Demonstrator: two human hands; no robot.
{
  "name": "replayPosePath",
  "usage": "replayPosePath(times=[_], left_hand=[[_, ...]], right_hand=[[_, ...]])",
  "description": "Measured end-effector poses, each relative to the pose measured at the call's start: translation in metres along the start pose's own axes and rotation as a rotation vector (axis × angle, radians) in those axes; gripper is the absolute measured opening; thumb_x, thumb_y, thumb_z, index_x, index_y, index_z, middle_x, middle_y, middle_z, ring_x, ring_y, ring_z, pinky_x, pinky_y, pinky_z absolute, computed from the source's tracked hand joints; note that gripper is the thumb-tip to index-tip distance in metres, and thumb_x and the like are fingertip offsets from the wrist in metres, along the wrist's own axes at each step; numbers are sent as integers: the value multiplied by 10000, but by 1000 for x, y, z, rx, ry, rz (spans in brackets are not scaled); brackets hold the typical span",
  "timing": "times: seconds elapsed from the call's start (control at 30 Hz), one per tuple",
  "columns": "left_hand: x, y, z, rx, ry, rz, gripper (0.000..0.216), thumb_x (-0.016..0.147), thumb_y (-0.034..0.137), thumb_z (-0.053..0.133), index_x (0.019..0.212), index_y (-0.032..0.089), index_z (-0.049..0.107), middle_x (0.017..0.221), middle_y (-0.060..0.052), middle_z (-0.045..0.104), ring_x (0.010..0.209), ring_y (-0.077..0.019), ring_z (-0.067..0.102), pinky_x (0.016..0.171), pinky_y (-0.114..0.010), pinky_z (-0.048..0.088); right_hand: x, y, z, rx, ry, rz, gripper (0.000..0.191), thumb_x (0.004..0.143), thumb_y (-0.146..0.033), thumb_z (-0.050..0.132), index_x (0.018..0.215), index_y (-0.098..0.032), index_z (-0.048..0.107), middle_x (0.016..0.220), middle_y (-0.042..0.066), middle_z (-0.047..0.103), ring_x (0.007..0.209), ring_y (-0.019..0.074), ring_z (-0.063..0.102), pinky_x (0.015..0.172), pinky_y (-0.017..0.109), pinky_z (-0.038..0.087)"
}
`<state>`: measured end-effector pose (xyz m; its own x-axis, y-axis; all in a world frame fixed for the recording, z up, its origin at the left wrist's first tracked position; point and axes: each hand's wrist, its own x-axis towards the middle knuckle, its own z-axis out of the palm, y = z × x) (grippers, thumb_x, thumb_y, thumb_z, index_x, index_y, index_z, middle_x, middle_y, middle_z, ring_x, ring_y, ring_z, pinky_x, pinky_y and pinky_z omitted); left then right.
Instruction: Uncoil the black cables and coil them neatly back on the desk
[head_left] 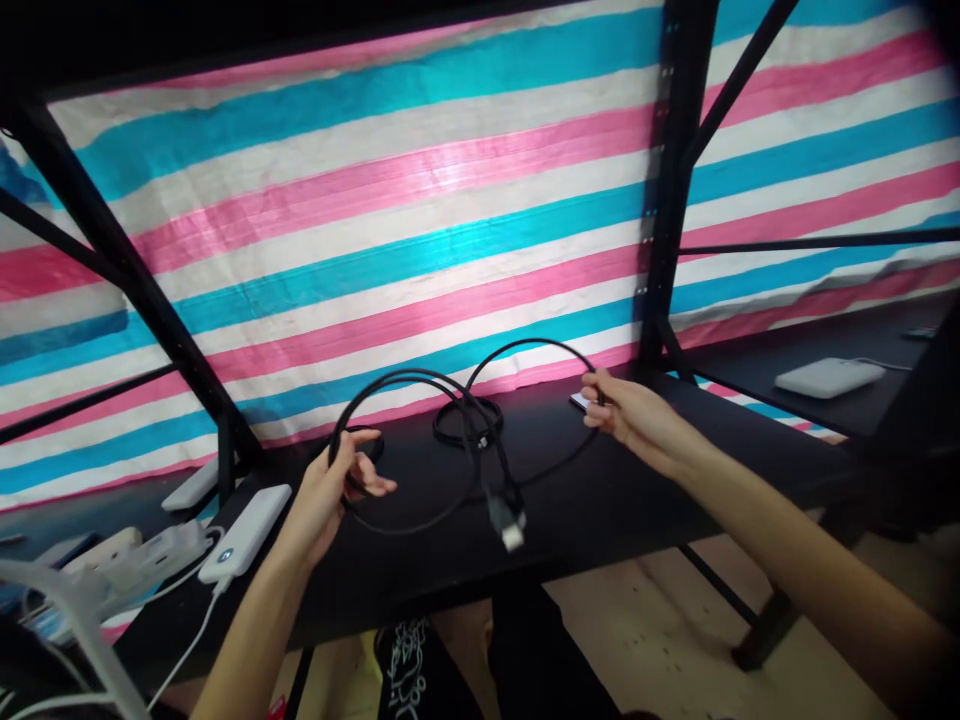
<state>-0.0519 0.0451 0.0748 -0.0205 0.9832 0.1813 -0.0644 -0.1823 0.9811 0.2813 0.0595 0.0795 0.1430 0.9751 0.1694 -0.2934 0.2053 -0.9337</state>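
Observation:
A black cable [409, 376] hangs in loose loops between my two hands above the dark tabletop. My left hand [337, 485] has its thumb and forefinger round the loops on the left, the other fingers partly spread. On the right, my right hand [619, 415] pinches the single wide loop. A connector [506, 520] with a pale metal tip dangles near the middle, slightly blurred. Behind it, a second coiled black cable [469, 420] lies on the table, with a small plug at its front. Another dark coil sits partly hidden behind my left hand.
A white power strip [247, 535] with a cord lies at the left edge of the black table [435, 565]. Farther left are more plugs and adapters [150, 560]. A white box [829, 378] rests on the right-hand table. Black metal posts [664, 200] stand before a striped sheet [420, 200].

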Motion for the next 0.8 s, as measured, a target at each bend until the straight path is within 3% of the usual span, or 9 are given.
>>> replayPosePath(times=[0.1, 0.23, 0.33, 0.43, 0.63, 0.8], left_hand=[[9, -3, -21, -319, 97, -119, 182, 926, 287, 482, 902, 131, 574, 511, 40, 543, 546, -139, 675, 450, -154, 494], [10, -7, -47, -593, 84, -130, 318, 987, 125, 253, 779, 144, 493, 420, 100, 398, 245, -11, 373, 256, -83, 256], [6, -10, -62, -682, 38, -103, 383, 995, 106, 172, 803, 131, 502, 404, 107, 344, 227, -1, 285, 248, -90, 206], [4, -8, -72, -735, 35, -73, 372, 1007, 204, 198, 828, 138, 517, 395, 108, 318, 231, -18, 238, 240, -127, 177], [2, 14, -76, -598, 22, -69, 393, 1002, 264, 258, 717, 154, 506, 369, 103, 248, 246, -41, 186, 272, -175, 132], [-4, 34, -43, -303, 43, 69, 303, 952, 260, 434, 700, 136, 548, 373, 97, 266, 266, -21, 201, 290, -126, 137]], right_hand=[[1, -12, -27, 175, 44, 12, 236, 908, -280, 518, 699, -176, 479, 646, -53, 385, 437, 37, 231, 431, 193, 277], [-9, -35, -56, 151, 46, 5, 282, 962, -222, 405, 702, -162, 497, 606, -75, 284, 421, 22, 135, 404, 219, 133], [-19, -47, -70, 114, 58, 77, 279, 951, -190, 407, 699, -134, 513, 588, -92, 252, 413, -7, 137, 421, 240, 102], [-25, -55, -85, 63, 98, 119, 305, 955, -201, 384, 693, -121, 520, 559, -103, 238, 398, -20, 160, 427, 257, 92], [-27, -66, -105, 30, 140, 143, 322, 951, -179, 394, 667, -125, 535, 523, -102, 219, 383, -16, 175, 411, 255, 84], [-27, -63, -67, -109, 93, 72, 261, 904, -320, 527, 741, -134, 610, 542, -92, 213, 406, 6, 144, 405, 260, 63]])
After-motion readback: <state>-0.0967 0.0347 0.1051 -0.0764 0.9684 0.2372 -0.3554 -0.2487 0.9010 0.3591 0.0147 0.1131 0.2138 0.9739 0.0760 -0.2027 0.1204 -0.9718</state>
